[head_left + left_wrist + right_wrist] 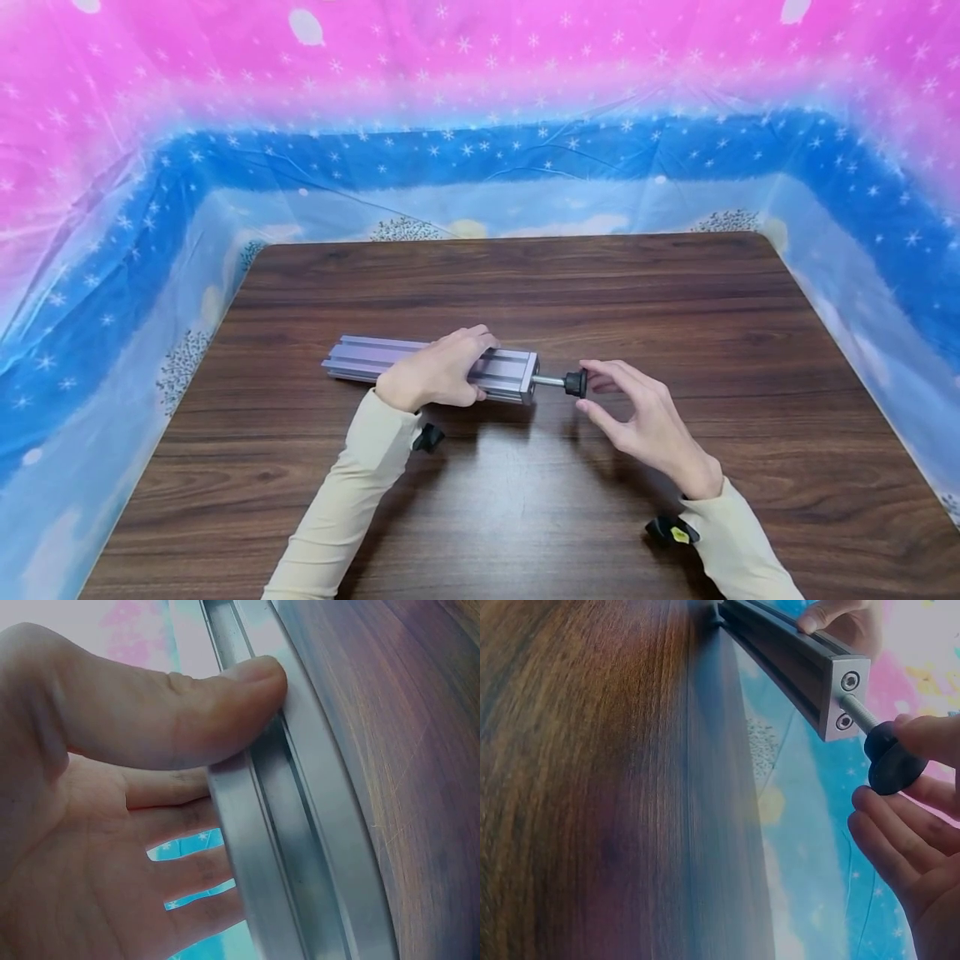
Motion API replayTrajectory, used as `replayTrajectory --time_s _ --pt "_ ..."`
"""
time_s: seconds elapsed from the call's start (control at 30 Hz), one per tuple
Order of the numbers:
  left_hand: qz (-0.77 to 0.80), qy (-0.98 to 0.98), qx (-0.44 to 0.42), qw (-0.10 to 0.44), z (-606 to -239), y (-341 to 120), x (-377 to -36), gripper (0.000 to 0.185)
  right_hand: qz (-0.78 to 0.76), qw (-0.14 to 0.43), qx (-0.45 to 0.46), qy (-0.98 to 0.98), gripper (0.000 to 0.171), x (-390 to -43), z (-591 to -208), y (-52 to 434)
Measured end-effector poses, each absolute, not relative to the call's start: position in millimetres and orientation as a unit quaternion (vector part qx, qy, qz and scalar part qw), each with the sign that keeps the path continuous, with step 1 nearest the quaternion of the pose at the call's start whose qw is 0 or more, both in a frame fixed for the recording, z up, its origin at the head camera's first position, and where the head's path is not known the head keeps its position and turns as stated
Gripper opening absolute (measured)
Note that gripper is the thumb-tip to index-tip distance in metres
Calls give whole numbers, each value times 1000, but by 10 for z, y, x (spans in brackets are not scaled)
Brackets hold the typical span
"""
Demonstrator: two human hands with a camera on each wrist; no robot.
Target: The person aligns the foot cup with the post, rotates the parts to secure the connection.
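While the left hand (433, 372) grips the aluminium rail (360, 360) near its right end, fingers over the top and thumb (225, 705) pressed into a side slot, the rail lies lengthwise across the middle of the wooden table (525, 517). Left wrist view shows the palm wrapped round the profile, fingers curled behind it.

A threaded bolt (549, 382) sticks out of the rail's end face, with a black knob (575, 382) on its outer end. Right hand (645, 421) sits at the knob: fingers loosely curved, thumb tip below it, a fingertip (930, 735) on its top edge. It looks like a light pinch, though the contact is partly hidden in the right wrist view.

The end face (845, 701) shows two holes, the bolt in one of them. Starry blue and pink sheeting (480, 100) surrounds the table.
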State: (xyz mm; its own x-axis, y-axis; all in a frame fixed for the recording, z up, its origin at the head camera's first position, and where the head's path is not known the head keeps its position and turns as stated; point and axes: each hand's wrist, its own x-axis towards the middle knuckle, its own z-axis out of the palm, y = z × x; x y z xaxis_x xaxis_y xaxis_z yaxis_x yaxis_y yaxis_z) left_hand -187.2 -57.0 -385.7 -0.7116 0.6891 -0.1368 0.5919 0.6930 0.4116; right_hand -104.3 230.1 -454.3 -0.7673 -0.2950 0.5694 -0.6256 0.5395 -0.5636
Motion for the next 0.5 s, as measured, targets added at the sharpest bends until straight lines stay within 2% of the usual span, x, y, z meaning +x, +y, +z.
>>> replayTrajectory --time_s 0.27,0.5 --pt "169 909 356 138 -3871 -562 -1884 56 379 227 259 -859 41 -1063 -4588 2293" --pt "165 909 356 142 -3866 -557 -1879 53 371 192 218 -882 25 -1047 -4573 2281"
